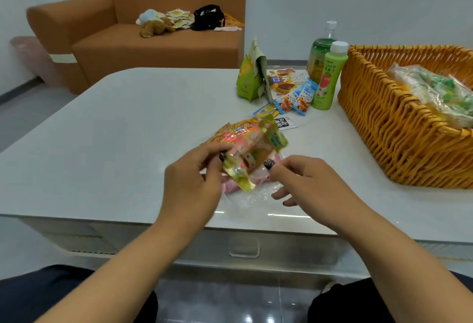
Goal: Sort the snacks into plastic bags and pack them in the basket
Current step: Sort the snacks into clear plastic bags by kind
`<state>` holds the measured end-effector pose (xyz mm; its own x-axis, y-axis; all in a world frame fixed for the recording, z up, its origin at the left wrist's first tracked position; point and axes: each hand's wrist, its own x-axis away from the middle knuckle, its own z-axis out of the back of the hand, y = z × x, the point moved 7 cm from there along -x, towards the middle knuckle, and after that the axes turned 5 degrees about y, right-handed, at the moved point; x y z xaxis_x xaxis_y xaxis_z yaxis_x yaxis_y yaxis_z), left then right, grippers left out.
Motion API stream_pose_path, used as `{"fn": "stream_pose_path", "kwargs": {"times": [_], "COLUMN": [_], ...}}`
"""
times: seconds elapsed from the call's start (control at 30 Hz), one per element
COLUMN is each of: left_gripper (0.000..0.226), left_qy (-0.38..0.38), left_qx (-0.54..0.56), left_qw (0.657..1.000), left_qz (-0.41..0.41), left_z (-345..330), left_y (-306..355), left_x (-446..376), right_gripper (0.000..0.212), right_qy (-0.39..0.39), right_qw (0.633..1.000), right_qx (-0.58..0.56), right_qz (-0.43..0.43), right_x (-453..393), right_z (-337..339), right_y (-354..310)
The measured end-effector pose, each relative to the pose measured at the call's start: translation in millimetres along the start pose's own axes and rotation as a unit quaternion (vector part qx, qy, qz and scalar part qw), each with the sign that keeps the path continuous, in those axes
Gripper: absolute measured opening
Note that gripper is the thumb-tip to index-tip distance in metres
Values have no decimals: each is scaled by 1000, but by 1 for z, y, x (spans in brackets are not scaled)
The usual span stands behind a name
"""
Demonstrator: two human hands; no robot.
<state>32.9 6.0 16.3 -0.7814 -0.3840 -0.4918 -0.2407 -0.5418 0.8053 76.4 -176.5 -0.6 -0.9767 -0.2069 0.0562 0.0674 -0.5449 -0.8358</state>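
**Bagging step: snack packets held at the mouth of the clear bag**

A bundle of small glossy snack packets (245, 153), orange, pink and yellow-green, is held just above the white glossy worktop (115, 123), directly over a thin clear plastic bag (253, 198) that lies crumpled and flat on the worktop. A pink item shows through the film below the bundle; what it is cannot be told.

The left hand (190, 181) has its grip clamped on the bundle, thumb and fingers curled round the near left edge. The right hand (304, 181) pinches the bundle's right edge, or the film beside it, between thumb and forefinger; which of the two cannot be told. Its remaining fingers are loosely extended above the bag.

The bundle's long axis runs from the bag diagonally away and to the left. Both hands are at the bundle; the left carries it. In judgement, the next move requires the bag mouth to be located and held apart beneath the bundle.

Right of the bag, well apart, stands the orange woven wicker basket (378, 117), which already contains a filled clear bag of green-wrapped snacks (435, 92). Beyond the bag lie loose blue sachets (294, 102), a green standing pouch (249, 79) and a green juice bottle (327, 79).
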Motion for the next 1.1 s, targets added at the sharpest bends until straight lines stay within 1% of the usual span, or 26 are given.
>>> {"fn": "stream_pose_path", "kwargs": {"times": [0.07, 0.13, 0.2, 0.3, 0.4, 0.57, 0.63, 0.7, 0.73, 0.77, 0.8, 0.83, 0.87, 0.9, 0.93, 0.97, 1.0, 1.03, 1.07, 1.1], "left_gripper": [36, 32, 28, 28, 25, 23, 24, 19, 17, 21, 30, 41, 52, 60, 65, 68, 67, 64, 60, 56], "left_qy": [-12, -21, -28, -41, -50, -90, -99, -98, -93, -91, -98, -116, -137, -154, -168, -176, -179, -176, -170, -162], "left_qx": [97, 159, 187, 190, 195, 228, 228, 194, 147, 80, 1, -77, -140, -186, -215, -231, -241, -248, -251, -250], "left_qw": [993, 980, 972, 969, 968, 959, 958, 969, 981, 992, 994, 985, 968, 952, 941, 935, 933, 930, 928, 925], "left_qz": [72, 114, 138, 155, 149, 140, 140, 117, 82, 28, -39, -105, -157, -189, -202, -202, -201, -206, -218, -235], "left_z": [-9, -14, -14, -13, -10, -14, -15, -15, -14, -13, -15, -20, -26, -31, -36, -38, -40, -42, -43, -44], "left_y": [3, 6, 5, 0, -3, -1, -2, -5, -7, -6, -4, -4, -7, -10, -15, -19, -23, -25, -25, -24], "left_x": [11, 15, 15, 14, 16, 30, 35, 40, 42, 43, 44, 48, 52, 56, 59, 61, 62, 64, 64, 65], "right_gripper": [26, 21, 14, 6, 4, 7, 10, 14, 16, 14, 10, 10, 22, 39, 54, 59, 52, 34, 13, 6], "right_qy": [13, 32, 52, 74, 79, 45, 59, 91, 96, 86, 59, 16, -38, -95, -152, -211, -268, -302, -318, -327], "right_qw": [997, 988, 979, 970, 963, 961, 959, 957, 953, 950, 952, 958, 966, 972, 973, 964, 948, 933, 924, 919], "right_qx": [-75, -136, -182, -218, -248, -271, -275, -277, -289, -299, -299, -286, -256, -209, -155, -98, -46, -1, 30, 54], "right_qz": [-33, -63, -79, -74, -64, -37, -26, -2, 6, 10, 9, 4, -13, -41, -79, -125, -166, -194, -210, -212], "right_x": [-1, -2, -2, 1, 3, 10, 12, 10, 9, 9, 9, 10, 13, 16, 21, 27, 35, 39, 41, 43], "right_z": [-2, -1, 0, 2, 3, -7, -5, 8, 18, 28, 39, 48, 56, 59, 61, 59, 56, 53, 50, 44], "right_y": [0, 2, 4, 5, 5, 2, 2, 1, 1, 1, 1, 3, 8, 18, 30, 43, 55, 65, 72, 74]}}
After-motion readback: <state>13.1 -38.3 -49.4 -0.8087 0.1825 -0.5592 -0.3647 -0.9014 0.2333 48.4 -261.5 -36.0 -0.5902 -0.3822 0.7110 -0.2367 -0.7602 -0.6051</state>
